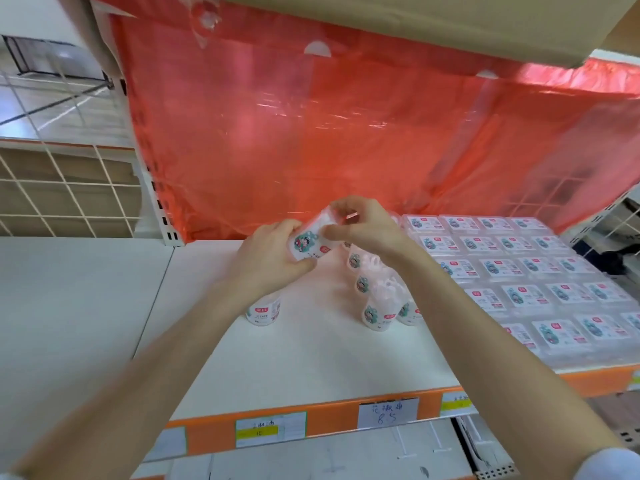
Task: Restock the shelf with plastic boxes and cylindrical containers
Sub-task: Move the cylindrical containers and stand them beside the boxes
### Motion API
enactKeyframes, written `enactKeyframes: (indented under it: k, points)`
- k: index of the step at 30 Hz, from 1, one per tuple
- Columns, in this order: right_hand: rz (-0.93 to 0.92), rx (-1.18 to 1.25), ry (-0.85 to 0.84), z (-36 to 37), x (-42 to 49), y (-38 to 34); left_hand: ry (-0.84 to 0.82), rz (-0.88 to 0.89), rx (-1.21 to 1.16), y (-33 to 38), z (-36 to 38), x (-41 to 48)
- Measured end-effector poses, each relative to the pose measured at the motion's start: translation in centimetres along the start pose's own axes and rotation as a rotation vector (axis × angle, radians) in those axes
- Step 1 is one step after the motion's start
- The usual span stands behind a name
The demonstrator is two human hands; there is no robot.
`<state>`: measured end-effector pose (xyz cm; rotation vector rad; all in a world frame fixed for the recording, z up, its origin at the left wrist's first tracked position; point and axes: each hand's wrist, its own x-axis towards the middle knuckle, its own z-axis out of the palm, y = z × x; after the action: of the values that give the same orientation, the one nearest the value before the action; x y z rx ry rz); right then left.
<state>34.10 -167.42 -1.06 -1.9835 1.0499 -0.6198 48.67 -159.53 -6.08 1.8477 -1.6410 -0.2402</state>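
Observation:
Above the white shelf point(311, 358), both my hands hold one clear cylindrical container point(310, 239) with a cartoon label, tilted on its side. My left hand point(273, 254) grips its lower end, and my right hand point(363, 225) curls round its upper end. A row of cylindrical containers point(375, 306) stands on the shelf under my right wrist. One more cylindrical container point(264, 310) stands apart under my left forearm. Flat plastic boxes point(519, 271) with the same label fill the shelf's right side in several rows.
A red plastic sheet point(346, 133) hangs behind the shelf. The underside of an upper shelf point(450, 22) is overhead. A white wire grid point(62, 188) closes the left side. Orange price rail with labels point(388, 412) runs along the front edge. A lower shelf shows below.

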Motion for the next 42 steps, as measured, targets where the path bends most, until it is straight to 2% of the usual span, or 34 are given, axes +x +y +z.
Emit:
enactKeyframes:
  k: [6,16,36,42]
  points:
    - [-0.095,-0.419,0.096,0.2,2.4,1.6,-0.039,-0.022,0.057,-1.7,-0.2,-0.3]
    - [-0.033,-0.815,0.019,1.6,6.1,4.1,-0.072,-0.037,0.111,-3.3,-1.0,-1.7]
    - [0.048,-0.868,-0.002,2.0,7.6,5.2,-0.039,-0.071,0.081,-4.1,-2.2,-1.8]
    - [0.047,-0.858,0.015,1.9,7.8,5.7,-0.051,-0.018,0.111,-3.7,-1.6,-2.3]
